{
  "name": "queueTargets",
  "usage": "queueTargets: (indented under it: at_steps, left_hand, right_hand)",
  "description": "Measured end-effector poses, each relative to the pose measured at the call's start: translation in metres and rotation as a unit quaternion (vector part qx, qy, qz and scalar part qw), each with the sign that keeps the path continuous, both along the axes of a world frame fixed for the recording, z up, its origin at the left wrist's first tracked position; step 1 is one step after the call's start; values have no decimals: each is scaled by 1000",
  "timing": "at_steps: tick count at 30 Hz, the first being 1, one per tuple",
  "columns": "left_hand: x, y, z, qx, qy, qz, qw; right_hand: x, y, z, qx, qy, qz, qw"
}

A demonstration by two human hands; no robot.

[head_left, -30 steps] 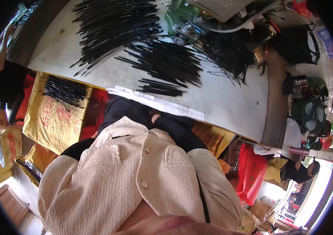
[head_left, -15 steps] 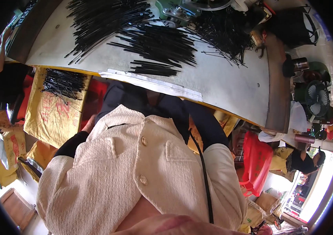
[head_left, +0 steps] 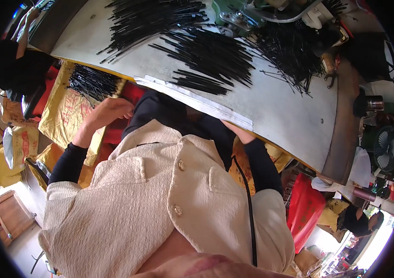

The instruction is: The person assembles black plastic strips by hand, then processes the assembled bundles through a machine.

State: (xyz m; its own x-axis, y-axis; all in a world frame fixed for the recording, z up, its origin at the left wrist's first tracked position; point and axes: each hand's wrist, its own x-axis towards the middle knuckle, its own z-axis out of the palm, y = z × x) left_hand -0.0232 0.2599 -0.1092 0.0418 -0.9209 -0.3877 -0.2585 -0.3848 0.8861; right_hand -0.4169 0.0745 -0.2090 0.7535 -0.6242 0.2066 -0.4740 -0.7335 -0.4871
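Note:
My left hand (head_left: 108, 112) is raised beside my lap, just nearer than a bundle of thin black rods (head_left: 92, 83) lying on a yellow sack (head_left: 64, 109). Its fingers are loosely bent and a little apart, with nothing visible in them. At the table's near edge, my right hand (head_left: 239, 133) shows only in part; the tabletop hides its fingers. Several piles of black rods (head_left: 211, 55) lie across the pale table (head_left: 289, 120). A white strip (head_left: 192, 102) runs along the edge in front of me.
A green machine (head_left: 234, 18) stands at the table's far side, with pliers (head_left: 330, 79) near its right end. At the right are a fan (head_left: 387, 147) and a red bag (head_left: 306, 208). Another person (head_left: 361, 220) is farther off to the right.
My left hand has risen from low beside my lap to near the sack of rods. Part of my right hand now shows at the table edge. The whole view has shifted and tilted.

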Motion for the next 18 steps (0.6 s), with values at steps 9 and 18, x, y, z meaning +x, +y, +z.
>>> queueTargets:
  at_steps: [9, 18]
  left_hand:
    - [-5, -41, 109, -75, 114, -110, 985]
    - [29, -111, 90, -382, -523, -10, 762]
  right_hand:
    - [24, 45, 104, 159, 116, -7, 980]
    - [4, 37, 208, 435, -34, 37, 899]
